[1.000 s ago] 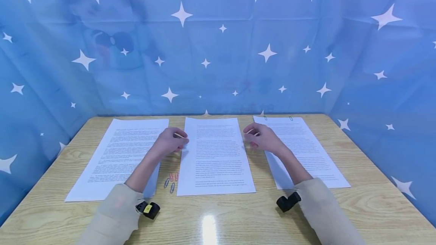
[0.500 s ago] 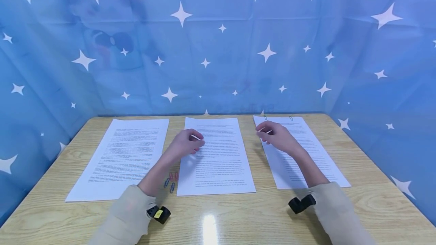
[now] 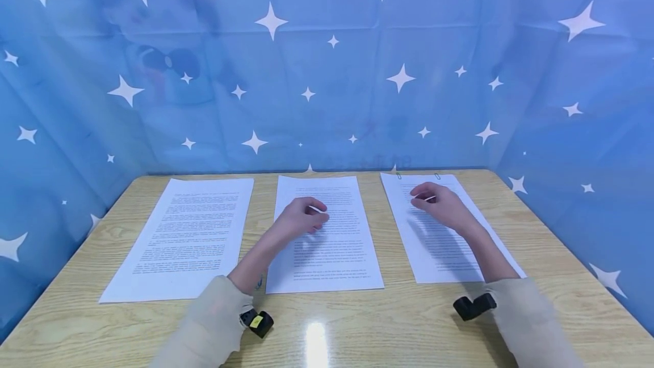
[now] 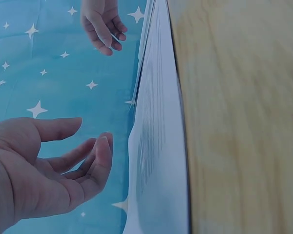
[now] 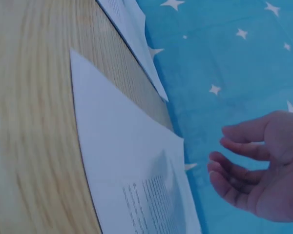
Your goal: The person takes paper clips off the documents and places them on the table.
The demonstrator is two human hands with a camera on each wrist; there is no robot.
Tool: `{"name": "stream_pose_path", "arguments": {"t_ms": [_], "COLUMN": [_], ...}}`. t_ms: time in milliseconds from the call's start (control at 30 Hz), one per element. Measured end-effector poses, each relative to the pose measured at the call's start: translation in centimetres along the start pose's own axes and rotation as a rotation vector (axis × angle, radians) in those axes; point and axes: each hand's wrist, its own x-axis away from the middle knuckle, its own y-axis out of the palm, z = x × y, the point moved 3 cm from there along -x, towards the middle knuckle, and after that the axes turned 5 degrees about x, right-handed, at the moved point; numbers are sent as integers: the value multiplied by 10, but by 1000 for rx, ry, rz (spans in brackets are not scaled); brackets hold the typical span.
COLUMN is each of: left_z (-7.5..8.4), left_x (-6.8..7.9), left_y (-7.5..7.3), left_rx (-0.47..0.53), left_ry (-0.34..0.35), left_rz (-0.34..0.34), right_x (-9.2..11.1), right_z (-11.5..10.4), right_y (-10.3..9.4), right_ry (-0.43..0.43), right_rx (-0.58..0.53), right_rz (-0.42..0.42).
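My left hand [image 3: 302,216] hovers above the middle printed sheet [image 3: 342,260], fingers loosely bent with a gap between thumb and forefinger. Over the right printed sheet [image 3: 429,268] hangs my right hand [image 3: 440,204], also loosely curled. Neither holds anything; the left wrist view shows the left palm [image 4: 44,185] bare, and in the right wrist view the right palm [image 5: 278,180] is bare too. Two paper clips sit on the right sheet's top edge, one a green-looking paper clip [image 3: 437,176]. A blue paper clip [image 3: 259,281] partly shows beside my left forearm, which hides the table there.
A third printed sheet [image 3: 179,231] lies at the left of the wooden table [image 3: 378,328]. Behind the table's far edge hangs a blue curtain [image 3: 327,112] with white stars. The three sheets lie side by side, apart from each other.
Both hands have moved to the right: the left from the middle sheet's left edge to over it, the right from the gap to over the right sheet. My left forearm now covers most loose clips.
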Motion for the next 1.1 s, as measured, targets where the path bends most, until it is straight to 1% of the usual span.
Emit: {"name": "stream_pose_path", "arguments": {"t_ms": [133, 333, 467, 633, 700, 833, 933, 1100], "left_z": [3, 4, 5, 6, 7, 9, 10, 11], "left_x": [-4, -10, -14, -19, -21, -26, -31, -36], "left_y": [10, 25, 34, 46, 51, 60, 66, 76], "left_rx": [11, 25, 69, 110, 115, 110, 113, 155], "left_ry": [-7, -22, -22, -29, -42, -84, -113, -164], "left_rz": [-24, -65, -97, -116, -111, -80, -61, -64], "right_x": [3, 8, 13, 18, 19, 20, 22, 23], "right_z": [12, 35, 50, 64, 69, 78, 85, 99], "right_y": [-8, -20, -27, -34, -36, -41, -44, -44], "right_ry": [42, 147, 219, 302, 325, 371, 416, 478], "right_rx": [9, 39, 60, 84, 101, 123, 116, 91], "right_rz": [15, 26, 36, 27, 24, 21, 3, -40]}}
